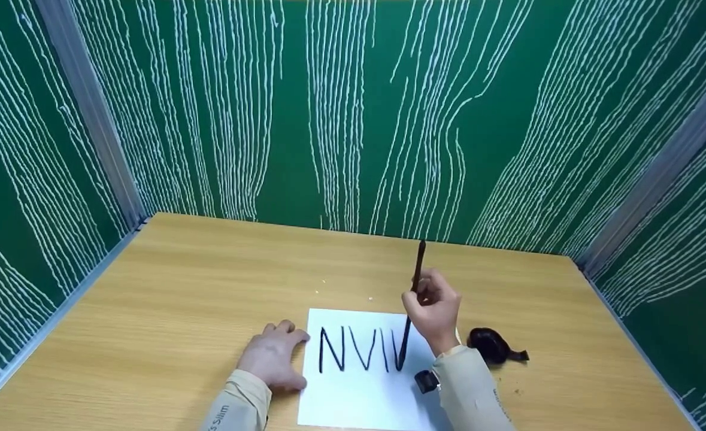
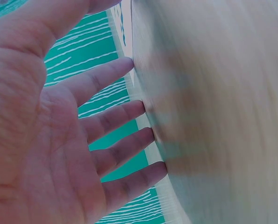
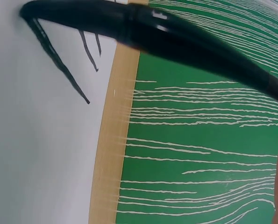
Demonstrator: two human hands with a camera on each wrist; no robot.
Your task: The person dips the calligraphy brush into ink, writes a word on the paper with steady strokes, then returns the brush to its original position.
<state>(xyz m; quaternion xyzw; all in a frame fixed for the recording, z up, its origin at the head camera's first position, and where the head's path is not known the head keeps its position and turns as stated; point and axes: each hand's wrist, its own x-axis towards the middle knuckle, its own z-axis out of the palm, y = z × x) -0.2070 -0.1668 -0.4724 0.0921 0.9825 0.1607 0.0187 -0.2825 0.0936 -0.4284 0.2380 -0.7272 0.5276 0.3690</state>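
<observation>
A sheet of white paper [image 1: 353, 401] lies on the wooden table, with black strokes [image 1: 332, 350] reading N, V, I and a further slanted line. My right hand [image 1: 439, 308] grips a dark writing brush [image 1: 420, 263] by its shaft, above the paper's right part. In the right wrist view the tip of the brush [image 3: 162, 28] touches the paper [image 3: 40, 140] at the end of a black stroke [image 3: 59, 63]. My left hand [image 1: 275, 353] rests at the paper's left edge, fingers spread. Its fingertips [image 2: 155, 170] touch the tabletop in the left wrist view.
To the right of the paper sits a glossy black rounded object [image 1: 489, 346] with a short tail. Small pale specks lie on the table [image 1: 209, 281] beyond the paper. Green walls [image 1: 293, 120] with white wavy lines rise behind and beside the table.
</observation>
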